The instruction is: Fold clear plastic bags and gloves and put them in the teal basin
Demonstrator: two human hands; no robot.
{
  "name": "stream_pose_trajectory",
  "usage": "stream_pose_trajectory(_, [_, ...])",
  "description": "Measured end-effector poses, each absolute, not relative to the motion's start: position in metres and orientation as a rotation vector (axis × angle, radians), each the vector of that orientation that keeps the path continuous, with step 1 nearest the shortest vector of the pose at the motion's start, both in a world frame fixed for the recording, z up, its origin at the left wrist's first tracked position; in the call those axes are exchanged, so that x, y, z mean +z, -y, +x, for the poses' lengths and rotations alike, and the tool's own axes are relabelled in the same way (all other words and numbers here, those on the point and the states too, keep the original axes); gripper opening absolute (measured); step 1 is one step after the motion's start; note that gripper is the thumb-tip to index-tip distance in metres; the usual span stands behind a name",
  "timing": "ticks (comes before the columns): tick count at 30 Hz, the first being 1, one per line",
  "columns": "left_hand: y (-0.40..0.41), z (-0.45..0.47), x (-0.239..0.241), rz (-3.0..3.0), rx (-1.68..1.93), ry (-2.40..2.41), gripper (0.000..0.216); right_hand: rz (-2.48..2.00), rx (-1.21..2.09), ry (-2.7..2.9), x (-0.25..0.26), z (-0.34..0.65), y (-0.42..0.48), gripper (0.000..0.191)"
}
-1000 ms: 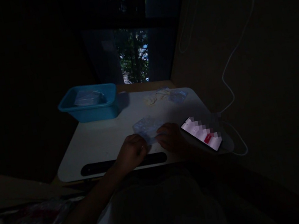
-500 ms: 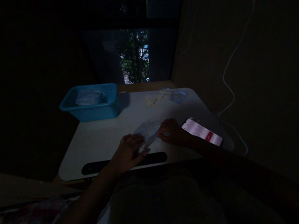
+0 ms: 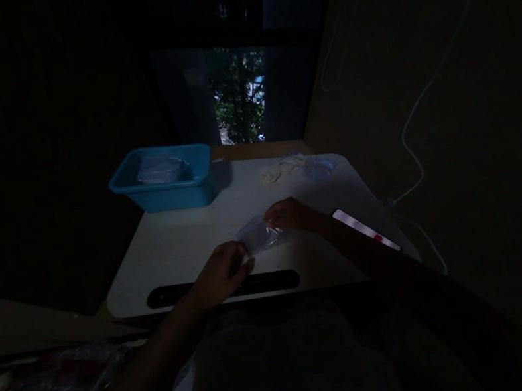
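A clear plastic bag (image 3: 258,235) lies between my two hands, just above or on the white table (image 3: 187,235). My left hand (image 3: 226,269) has its thumb and fingers closed on the bag's near left edge. The far right part of the bag is pinched by my right hand (image 3: 287,214). In this dim light I cannot make out whether anything is inside the bag.
A blue plastic bin (image 3: 173,197) with clear packets (image 3: 160,168) inside stands at the back left. Crumpled cream-coloured material (image 3: 277,170) and another clear bag (image 3: 319,168) lie at the back right. A lit phone (image 3: 365,231) rests by the right edge, near a white cable (image 3: 406,143).
My right hand has shifted up and left along the bag, which now looks more compact and squared. The left hand stays near its place. The whole view has moved slightly.
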State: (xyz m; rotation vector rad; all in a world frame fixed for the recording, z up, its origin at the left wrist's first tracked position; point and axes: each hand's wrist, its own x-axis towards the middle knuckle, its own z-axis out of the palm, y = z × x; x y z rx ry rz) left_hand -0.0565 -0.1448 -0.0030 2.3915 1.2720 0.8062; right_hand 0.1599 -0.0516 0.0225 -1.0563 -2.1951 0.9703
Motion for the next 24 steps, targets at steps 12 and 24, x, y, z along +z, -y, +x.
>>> stream_pose_trajectory(12, [0.142, -0.059, -0.009, 2.391, 0.872, -1.210, 0.020, -1.228, 0.817, 2.115, -0.001, 0.152, 0.039, 0.020])
stream_pose_trajectory(24, [0.135, -0.056, -0.012, 2.426, 0.912, -1.190, 0.023, -1.298, 0.838, 2.086, -0.007, 0.145, 0.042, 0.023])
